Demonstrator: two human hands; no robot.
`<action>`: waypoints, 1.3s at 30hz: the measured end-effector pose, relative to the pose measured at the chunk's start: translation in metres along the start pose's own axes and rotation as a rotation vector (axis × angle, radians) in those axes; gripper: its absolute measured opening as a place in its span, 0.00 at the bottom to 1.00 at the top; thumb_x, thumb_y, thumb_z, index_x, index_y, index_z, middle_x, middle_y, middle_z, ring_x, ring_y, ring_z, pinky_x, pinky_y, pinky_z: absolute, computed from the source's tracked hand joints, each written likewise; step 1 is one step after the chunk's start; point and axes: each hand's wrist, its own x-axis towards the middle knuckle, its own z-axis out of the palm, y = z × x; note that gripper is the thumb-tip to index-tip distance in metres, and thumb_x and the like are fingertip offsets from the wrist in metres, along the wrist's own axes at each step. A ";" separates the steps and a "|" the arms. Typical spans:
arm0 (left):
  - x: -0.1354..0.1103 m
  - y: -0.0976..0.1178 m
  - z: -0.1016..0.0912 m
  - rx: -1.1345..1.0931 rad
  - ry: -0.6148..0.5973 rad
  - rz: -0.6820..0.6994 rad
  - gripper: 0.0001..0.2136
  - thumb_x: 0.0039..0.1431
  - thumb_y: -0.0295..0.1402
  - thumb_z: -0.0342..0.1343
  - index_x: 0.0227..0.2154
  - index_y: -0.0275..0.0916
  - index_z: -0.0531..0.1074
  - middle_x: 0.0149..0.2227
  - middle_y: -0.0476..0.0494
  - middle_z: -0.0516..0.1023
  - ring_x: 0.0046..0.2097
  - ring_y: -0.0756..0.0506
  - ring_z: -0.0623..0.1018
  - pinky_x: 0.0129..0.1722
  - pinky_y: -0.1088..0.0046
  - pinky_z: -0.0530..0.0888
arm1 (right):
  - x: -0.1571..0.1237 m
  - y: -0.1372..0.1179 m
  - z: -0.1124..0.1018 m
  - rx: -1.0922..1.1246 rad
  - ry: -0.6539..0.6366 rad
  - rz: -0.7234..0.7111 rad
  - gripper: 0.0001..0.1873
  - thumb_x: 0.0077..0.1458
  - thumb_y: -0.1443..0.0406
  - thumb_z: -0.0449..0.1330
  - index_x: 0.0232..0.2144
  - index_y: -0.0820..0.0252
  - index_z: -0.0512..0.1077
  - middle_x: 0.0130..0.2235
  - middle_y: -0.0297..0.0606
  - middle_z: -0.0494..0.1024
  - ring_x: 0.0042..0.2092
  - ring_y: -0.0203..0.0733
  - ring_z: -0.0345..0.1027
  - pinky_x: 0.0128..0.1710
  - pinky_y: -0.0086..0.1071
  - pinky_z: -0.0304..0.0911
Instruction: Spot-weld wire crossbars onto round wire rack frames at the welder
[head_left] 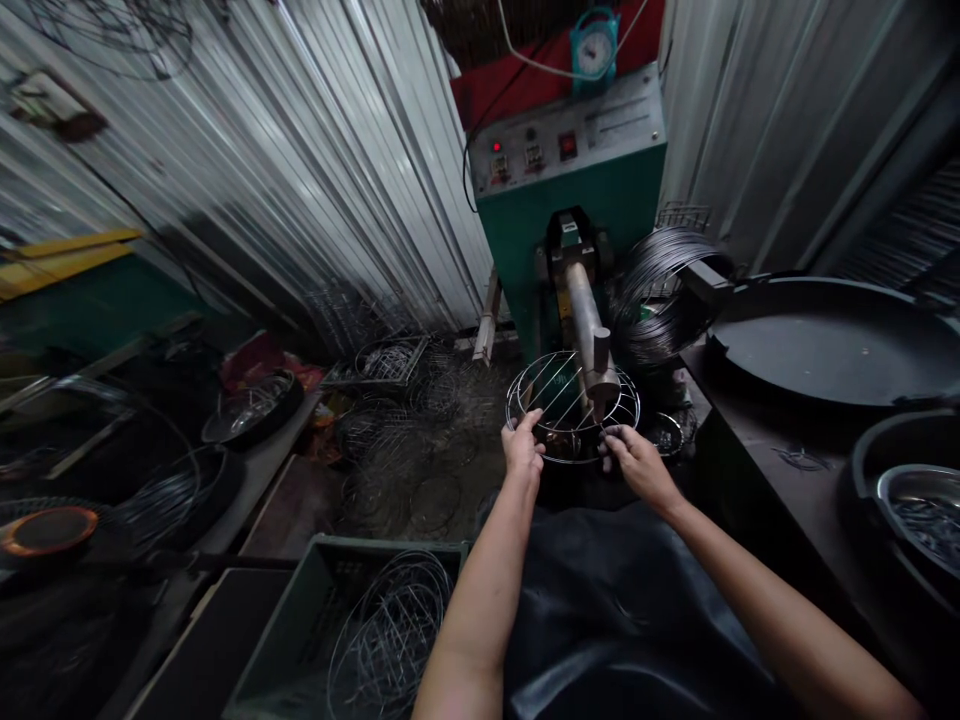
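A round wire rack with two rings and parallel bars lies under the thick metal arm of a green spot welding machine. My left hand is closed on the rack's near left rim, with the thumb along the top. My right hand is pinched at the near right rim, right below the welder's electrode tip. What lies between its fingertips is too small and dark to make out.
A wire coil hangs right of the machine. On the right bench are a large black pan and a steel bowl of small metal pieces. Below left stands a green crate holding wire rings. More wire racks cover the floor.
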 end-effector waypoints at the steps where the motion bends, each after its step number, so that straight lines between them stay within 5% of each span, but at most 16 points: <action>1: 0.000 0.000 0.001 -0.003 -0.002 0.002 0.23 0.31 0.37 0.68 0.31 0.36 0.63 0.21 0.57 0.58 0.17 0.59 0.56 0.13 0.83 0.50 | 0.001 0.001 0.000 0.004 0.000 0.002 0.13 0.53 0.55 0.50 0.30 0.58 0.64 0.25 0.32 0.71 0.20 0.33 0.64 0.25 0.30 0.62; 8: -0.007 -0.003 0.002 -0.007 0.004 -0.001 0.19 0.32 0.36 0.67 0.25 0.36 0.63 0.18 0.58 0.56 0.16 0.59 0.53 0.12 0.82 0.49 | 0.003 0.001 0.002 0.111 -0.010 0.058 0.14 0.51 0.53 0.53 0.29 0.58 0.66 0.24 0.32 0.71 0.20 0.34 0.65 0.21 0.29 0.61; 12: -0.005 0.008 -0.009 0.061 -0.048 -0.096 0.20 0.36 0.45 0.65 0.24 0.37 0.64 0.19 0.55 0.58 0.17 0.57 0.58 0.14 0.80 0.57 | -0.015 0.005 -0.019 0.168 0.103 0.097 0.19 0.49 0.52 0.55 0.36 0.60 0.68 0.29 0.37 0.74 0.25 0.37 0.69 0.24 0.30 0.65; 16: 0.021 0.037 -0.016 0.230 -0.110 -0.201 0.19 0.40 0.48 0.62 0.28 0.37 0.69 0.24 0.50 0.65 0.22 0.52 0.66 0.22 0.72 0.67 | -0.059 0.045 -0.058 0.101 0.158 0.254 0.19 0.44 0.53 0.59 0.34 0.62 0.71 0.25 0.36 0.74 0.22 0.37 0.67 0.20 0.30 0.63; 19: 0.040 0.052 -0.011 0.369 -0.221 -0.234 0.16 0.36 0.39 0.66 0.25 0.37 0.69 0.23 0.50 0.66 0.22 0.52 0.66 0.23 0.73 0.66 | -0.091 0.084 -0.077 0.050 0.025 0.454 0.14 0.38 0.55 0.60 0.25 0.59 0.72 0.16 0.34 0.71 0.17 0.38 0.63 0.15 0.31 0.60; 22: 0.046 0.051 -0.008 0.396 -0.278 -0.249 0.16 0.33 0.34 0.68 0.19 0.36 0.65 0.18 0.54 0.61 0.18 0.55 0.61 0.19 0.78 0.60 | -0.104 0.102 -0.081 0.003 0.040 0.476 0.12 0.37 0.56 0.59 0.24 0.57 0.72 0.14 0.32 0.70 0.15 0.40 0.63 0.13 0.32 0.58; 27: 0.035 0.036 -0.019 0.245 -0.243 -0.281 0.15 0.38 0.33 0.64 0.17 0.37 0.60 0.14 0.57 0.55 0.15 0.58 0.53 0.15 0.81 0.50 | -0.082 0.066 -0.067 -0.049 0.154 0.347 0.15 0.41 0.53 0.59 0.24 0.59 0.72 0.18 0.34 0.72 0.19 0.38 0.64 0.19 0.30 0.60; 33: 0.020 0.030 -0.024 0.102 -0.181 -0.164 0.14 0.36 0.28 0.62 0.18 0.37 0.58 0.14 0.60 0.51 0.14 0.59 0.49 0.14 0.82 0.46 | -0.037 0.000 -0.021 0.172 0.082 0.059 0.22 0.51 0.52 0.55 0.43 0.59 0.71 0.31 0.39 0.76 0.30 0.40 0.70 0.31 0.33 0.66; 39: 0.012 0.024 -0.028 0.055 -0.173 -0.025 0.16 0.31 0.29 0.62 0.20 0.38 0.57 0.15 0.61 0.53 0.15 0.60 0.51 0.13 0.82 0.47 | -0.010 0.005 0.007 -0.064 -0.084 -0.043 0.17 0.52 0.52 0.52 0.32 0.57 0.72 0.20 0.33 0.72 0.23 0.40 0.67 0.28 0.34 0.63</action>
